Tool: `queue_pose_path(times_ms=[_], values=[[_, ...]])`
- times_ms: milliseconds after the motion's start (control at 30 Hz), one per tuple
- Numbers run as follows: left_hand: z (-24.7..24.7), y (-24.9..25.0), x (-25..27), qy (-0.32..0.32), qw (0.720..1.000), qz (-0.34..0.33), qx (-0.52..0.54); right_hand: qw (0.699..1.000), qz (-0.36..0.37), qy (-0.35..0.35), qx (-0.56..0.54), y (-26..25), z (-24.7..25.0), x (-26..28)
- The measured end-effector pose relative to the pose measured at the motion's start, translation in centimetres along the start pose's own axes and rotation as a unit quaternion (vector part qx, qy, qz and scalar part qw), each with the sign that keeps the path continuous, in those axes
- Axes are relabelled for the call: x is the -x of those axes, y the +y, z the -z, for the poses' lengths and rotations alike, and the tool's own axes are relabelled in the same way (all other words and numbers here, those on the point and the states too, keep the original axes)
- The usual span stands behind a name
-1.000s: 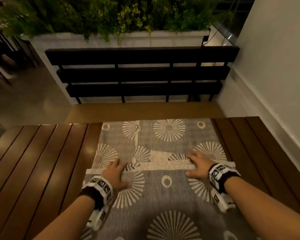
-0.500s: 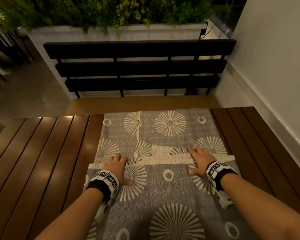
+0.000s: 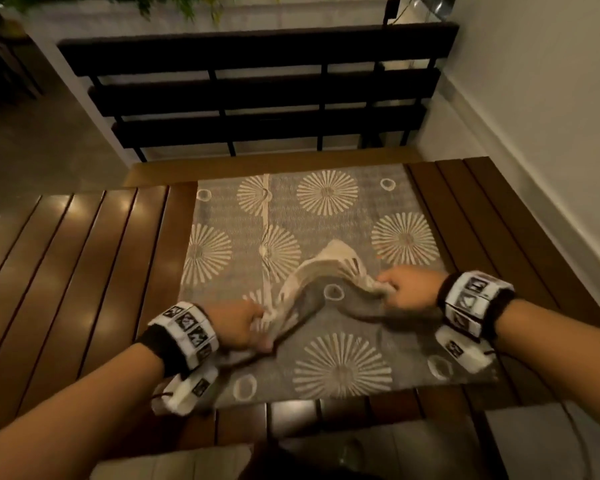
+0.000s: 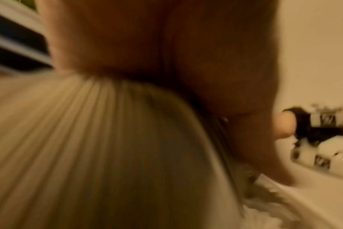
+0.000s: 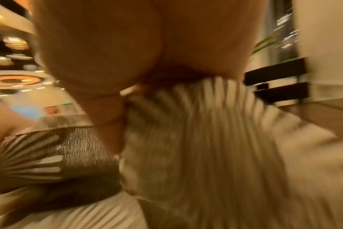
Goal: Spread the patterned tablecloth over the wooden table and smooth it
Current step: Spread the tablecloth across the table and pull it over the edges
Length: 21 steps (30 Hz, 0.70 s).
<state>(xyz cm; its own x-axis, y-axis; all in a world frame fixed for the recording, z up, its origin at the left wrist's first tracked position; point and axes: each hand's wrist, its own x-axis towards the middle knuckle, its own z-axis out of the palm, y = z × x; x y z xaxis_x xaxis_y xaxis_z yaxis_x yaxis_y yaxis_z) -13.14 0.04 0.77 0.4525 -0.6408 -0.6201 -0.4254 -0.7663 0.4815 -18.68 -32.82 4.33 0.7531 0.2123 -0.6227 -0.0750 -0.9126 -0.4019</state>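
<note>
A grey tablecloth [image 3: 326, 216] with pale sunburst and ring prints lies folded on the slatted wooden table [image 3: 94, 265]. Its top layer's edge is bunched and raised off the lower layers between my hands. My left hand [image 3: 246, 323] grips the left end of that raised edge. My right hand [image 3: 399, 292] grips the right end. The left wrist view is blurred and shows the cloth [image 4: 108, 147] gathered under my left hand [image 4: 166, 62]. In the right wrist view my right hand [image 5: 127, 62] pinches gathered cloth [image 5: 206, 139].
A dark slatted bench [image 3: 257, 95] stands beyond the table's far edge, with a white planter [image 3: 222, 12] behind it. A white wall [image 3: 551, 116] runs along the right. Bare table slats lie left and right of the cloth.
Both hands went from lying flat on the cloth to gripping its top folded edge. The edge has come up off the table and toward me. The head view tilted down.
</note>
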Motion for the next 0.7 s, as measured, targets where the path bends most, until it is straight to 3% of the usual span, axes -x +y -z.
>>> queue_pose_path(times_ms=[67,100,133,167,233,267,333,400,433,700], values=[[-1.9,3.0,3.6,-0.196,0.975,-0.019,0.104,0.978,-0.022,-0.203,-0.042,-0.1,-2.9,3.5],[-2.4,3.9,4.7,-0.233,0.958,-0.036,0.164,0.947,-0.044,-0.303,-0.094,0.1,-4.0,4.8],[-2.7,4.2,5.4,-0.226,0.945,-0.051,0.230,0.913,-0.063,-0.371,-0.159,0.2,-4.9,5.7],[-2.6,4.5,5.9,-0.177,0.939,-0.058,0.289,0.892,-0.066,-0.392,-0.215,0.3,-5.2,6.2],[-2.2,4.6,5.9,0.001,0.952,-0.023,0.305,0.908,-0.029,-0.337,-0.249,0.7,-4.5,5.9],[-2.0,4.5,5.8,0.075,0.961,-0.001,0.267,0.935,-0.002,-0.264,-0.237,0.8,-3.9,5.4],[-2.5,4.5,5.1,0.157,0.973,0.030,0.169,0.974,0.040,-0.095,-0.204,1.1,-3.3,3.9],[-3.7,4.9,4.1,0.184,0.977,0.059,0.089,0.988,0.048,0.025,-0.148,2.1,-3.4,2.1],[-4.4,5.2,3.7,0.186,0.978,0.069,0.061,0.991,0.042,0.053,-0.119,2.6,-3.8,1.5],[-12.1,3.3,0.7,0.116,0.979,0.148,-0.082,0.993,-0.008,0.052,0.110,5.9,-9.1,1.6]])
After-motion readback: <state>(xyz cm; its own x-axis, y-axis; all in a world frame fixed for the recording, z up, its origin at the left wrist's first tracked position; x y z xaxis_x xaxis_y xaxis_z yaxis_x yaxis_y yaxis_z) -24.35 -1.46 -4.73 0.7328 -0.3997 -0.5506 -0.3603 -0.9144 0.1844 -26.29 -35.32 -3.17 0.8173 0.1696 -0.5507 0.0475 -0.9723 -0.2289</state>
